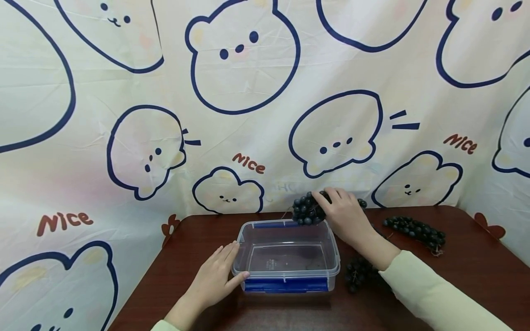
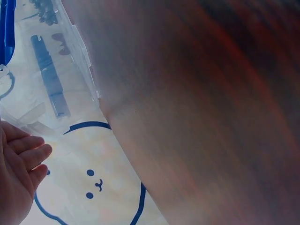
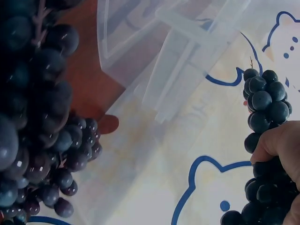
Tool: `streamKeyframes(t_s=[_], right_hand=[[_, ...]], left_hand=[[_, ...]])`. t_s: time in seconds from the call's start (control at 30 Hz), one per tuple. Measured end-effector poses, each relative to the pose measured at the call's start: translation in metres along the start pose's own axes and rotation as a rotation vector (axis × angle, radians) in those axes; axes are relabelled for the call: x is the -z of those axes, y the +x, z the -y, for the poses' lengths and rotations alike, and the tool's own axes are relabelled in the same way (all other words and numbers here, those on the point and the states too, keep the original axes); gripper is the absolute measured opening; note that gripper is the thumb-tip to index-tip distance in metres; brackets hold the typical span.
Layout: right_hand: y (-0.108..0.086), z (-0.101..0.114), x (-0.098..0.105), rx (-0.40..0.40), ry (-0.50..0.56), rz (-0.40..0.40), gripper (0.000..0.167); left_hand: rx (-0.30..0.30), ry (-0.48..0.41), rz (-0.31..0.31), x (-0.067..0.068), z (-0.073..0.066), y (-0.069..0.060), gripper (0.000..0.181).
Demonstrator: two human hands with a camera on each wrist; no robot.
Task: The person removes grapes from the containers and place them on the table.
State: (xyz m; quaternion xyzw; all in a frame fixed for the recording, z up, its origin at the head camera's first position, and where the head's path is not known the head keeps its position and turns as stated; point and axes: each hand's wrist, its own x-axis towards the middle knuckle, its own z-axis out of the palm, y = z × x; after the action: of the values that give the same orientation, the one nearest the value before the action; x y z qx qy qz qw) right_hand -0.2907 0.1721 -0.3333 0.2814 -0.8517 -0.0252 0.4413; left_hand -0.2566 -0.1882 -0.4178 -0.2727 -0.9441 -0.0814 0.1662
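A transparent plastic food box [image 1: 333, 257] with blue latches stands on the table. My left hand [image 1: 213, 278] rests against its left side, fingers fairly straight and the thumb near the front rim. In the left wrist view, the fingers of that left hand [image 2: 26, 161] show beside the box's clear wall [image 2: 77, 51]. Above the box's back right corner, my right hand [image 1: 348, 218] holds a bunch of dark grapes [image 1: 306, 210]. The right wrist view shows the right thumb and hand [image 3: 283, 145] gripping this grape bunch [image 3: 265, 101] from one side.
Another grape bunch [image 1: 416, 231] lies at the right rear of the brown table [image 1: 468, 276]. More grapes [image 1: 358, 273] sit right of the box, partly under the right forearm. A patterned cloth [image 1: 256, 138] hangs behind the table's back edge.
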Motion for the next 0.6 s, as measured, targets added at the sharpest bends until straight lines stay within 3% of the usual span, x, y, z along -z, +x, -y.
streamKeyframes(t_s=[0.6], right_hand=[[-0.021,-0.034,0.018,-0.095,0.009,-0.015,0.07]], left_hand=[[-0.008,0.003,0.009,0.001,0.0,0.0,0.079]])
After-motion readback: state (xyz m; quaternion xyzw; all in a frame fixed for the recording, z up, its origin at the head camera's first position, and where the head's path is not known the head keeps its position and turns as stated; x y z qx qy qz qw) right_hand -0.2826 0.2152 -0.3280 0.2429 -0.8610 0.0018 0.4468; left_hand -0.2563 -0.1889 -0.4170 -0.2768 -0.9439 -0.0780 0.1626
